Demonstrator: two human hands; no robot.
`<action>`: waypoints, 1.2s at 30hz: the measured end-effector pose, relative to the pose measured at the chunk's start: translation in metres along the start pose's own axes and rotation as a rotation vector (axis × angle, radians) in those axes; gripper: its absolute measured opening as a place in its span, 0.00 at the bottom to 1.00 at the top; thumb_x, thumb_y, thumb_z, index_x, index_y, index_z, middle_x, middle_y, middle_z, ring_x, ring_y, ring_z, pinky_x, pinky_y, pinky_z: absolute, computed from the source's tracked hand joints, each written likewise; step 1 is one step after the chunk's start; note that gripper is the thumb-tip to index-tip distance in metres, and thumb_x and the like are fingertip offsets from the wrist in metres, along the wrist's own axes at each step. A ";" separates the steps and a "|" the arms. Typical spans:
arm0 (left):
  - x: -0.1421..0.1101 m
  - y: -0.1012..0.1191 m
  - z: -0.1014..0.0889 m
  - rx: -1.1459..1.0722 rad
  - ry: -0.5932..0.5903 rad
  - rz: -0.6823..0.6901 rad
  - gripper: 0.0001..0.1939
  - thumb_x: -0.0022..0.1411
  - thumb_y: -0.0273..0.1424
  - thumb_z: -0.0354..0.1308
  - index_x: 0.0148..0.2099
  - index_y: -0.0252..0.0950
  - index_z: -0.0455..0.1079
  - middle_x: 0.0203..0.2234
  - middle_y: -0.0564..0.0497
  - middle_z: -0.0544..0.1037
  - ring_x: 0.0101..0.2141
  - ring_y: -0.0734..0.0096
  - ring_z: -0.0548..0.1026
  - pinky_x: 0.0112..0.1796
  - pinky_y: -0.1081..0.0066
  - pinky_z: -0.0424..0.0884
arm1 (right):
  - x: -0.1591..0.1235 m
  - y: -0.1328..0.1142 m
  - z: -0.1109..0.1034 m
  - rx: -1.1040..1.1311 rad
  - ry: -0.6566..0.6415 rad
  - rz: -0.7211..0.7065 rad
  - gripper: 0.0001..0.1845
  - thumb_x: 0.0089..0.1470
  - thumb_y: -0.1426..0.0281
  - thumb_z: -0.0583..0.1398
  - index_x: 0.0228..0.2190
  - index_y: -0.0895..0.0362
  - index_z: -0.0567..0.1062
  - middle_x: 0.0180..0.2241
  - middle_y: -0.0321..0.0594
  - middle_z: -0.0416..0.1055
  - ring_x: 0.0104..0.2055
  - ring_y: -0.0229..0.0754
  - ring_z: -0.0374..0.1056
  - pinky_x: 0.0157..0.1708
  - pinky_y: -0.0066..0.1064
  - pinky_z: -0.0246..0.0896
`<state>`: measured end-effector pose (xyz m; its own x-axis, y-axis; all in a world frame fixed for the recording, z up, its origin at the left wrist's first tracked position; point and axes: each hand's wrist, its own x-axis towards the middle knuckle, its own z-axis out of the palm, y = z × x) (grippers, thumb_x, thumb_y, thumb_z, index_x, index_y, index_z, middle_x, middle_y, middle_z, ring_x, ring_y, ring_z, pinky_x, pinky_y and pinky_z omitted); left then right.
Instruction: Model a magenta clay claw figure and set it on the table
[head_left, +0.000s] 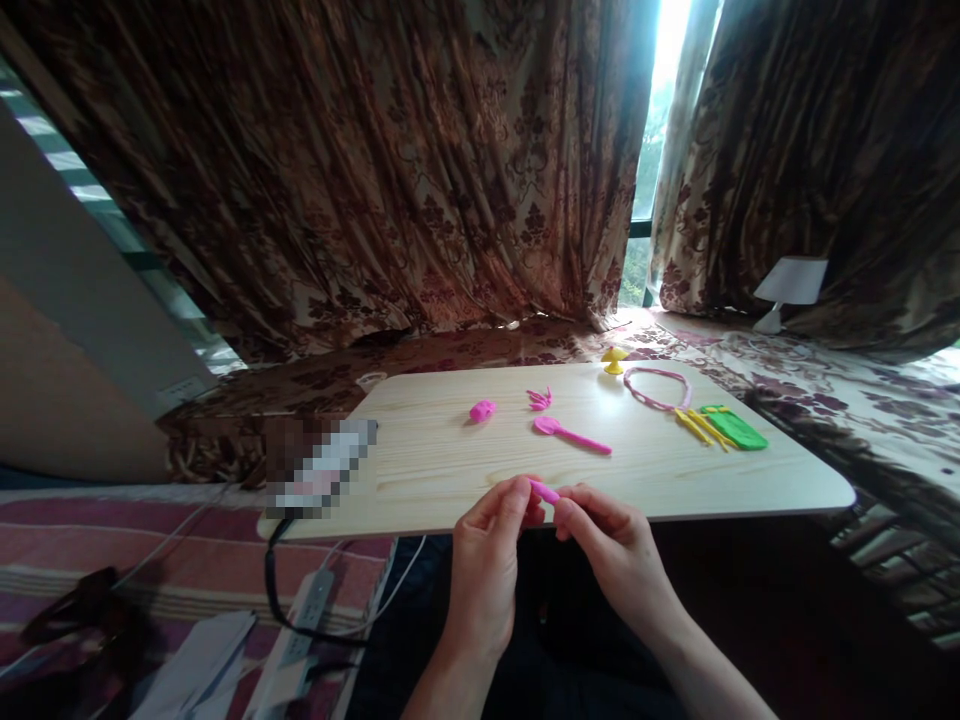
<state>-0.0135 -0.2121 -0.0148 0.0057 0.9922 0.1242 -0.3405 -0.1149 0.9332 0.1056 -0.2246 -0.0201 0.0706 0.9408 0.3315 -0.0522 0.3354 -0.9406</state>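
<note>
Between my two hands, just over the table's near edge, is a short pink roll of modelling clay (544, 491). My left hand (495, 520) pinches its left end, and my right hand (604, 525) has fingers closed on its right end. Beyond them on the table lies a pink clay spoon (574, 436), its bowl toward the left. A small pink piece with several thin prongs (539, 400) lies behind the spoon. Farther left sits a pink clay lump (482, 411).
The pale wooden table (435, 470) also bears a yellow mushroom-like piece (614, 361), a pink twisted ring (654, 404), yellow sticks (694, 427) and a flat green piece (739, 428). A blurred-out object (326, 470) lies left. A power strip (300, 620) and a white lamp (791, 285) are beyond the table.
</note>
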 end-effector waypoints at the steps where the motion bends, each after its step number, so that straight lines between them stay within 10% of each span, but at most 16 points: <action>1: -0.001 -0.001 0.000 -0.002 -0.015 -0.005 0.11 0.57 0.35 0.56 0.37 0.35 0.75 0.30 0.50 0.76 0.32 0.72 0.70 0.38 0.72 0.66 | 0.000 0.001 0.000 0.001 0.009 0.010 0.10 0.53 0.64 0.59 0.32 0.56 0.77 0.23 0.35 0.69 0.27 0.36 0.63 0.29 0.27 0.61; 12: -0.008 0.000 0.009 0.118 -0.090 -0.032 0.12 0.53 0.33 0.60 0.39 0.35 0.76 0.33 0.48 0.78 0.39 0.64 0.72 0.44 0.69 0.64 | 0.045 -0.004 -0.014 -0.272 0.163 -0.211 0.17 0.60 0.62 0.49 0.45 0.54 0.71 0.42 0.42 0.70 0.47 0.44 0.64 0.49 0.38 0.57; 19: -0.014 -0.013 0.027 -0.300 0.010 -0.298 0.15 0.53 0.38 0.59 0.41 0.36 0.76 0.43 0.45 0.77 0.51 0.56 0.67 0.47 0.64 0.65 | 0.057 0.004 0.008 -0.581 0.293 -0.326 0.18 0.61 0.68 0.46 0.50 0.54 0.65 0.50 0.45 0.62 0.53 0.46 0.57 0.53 0.43 0.50; 28: -0.006 0.003 0.030 -0.735 -0.332 -0.448 0.31 0.60 0.51 0.41 0.55 0.36 0.65 0.54 0.43 0.67 0.57 0.56 0.60 0.53 0.60 0.59 | 0.057 -0.004 0.017 -0.726 0.282 -0.358 0.19 0.60 0.71 0.46 0.52 0.54 0.62 0.53 0.45 0.60 0.58 0.46 0.51 0.57 0.47 0.40; 36: -0.005 -0.006 0.030 -0.628 -0.218 -0.411 0.13 0.61 0.32 0.51 0.46 0.35 0.71 0.47 0.44 0.72 0.49 0.64 0.68 0.49 0.66 0.63 | 0.069 0.000 0.010 -0.715 0.297 -0.372 0.19 0.59 0.71 0.48 0.51 0.55 0.64 0.52 0.47 0.62 0.56 0.48 0.55 0.57 0.50 0.42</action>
<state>0.0168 -0.2179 -0.0104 0.4095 0.9099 -0.0661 -0.7391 0.3734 0.5607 0.1006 -0.1588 0.0034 0.2214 0.6908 0.6884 0.6593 0.4141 -0.6276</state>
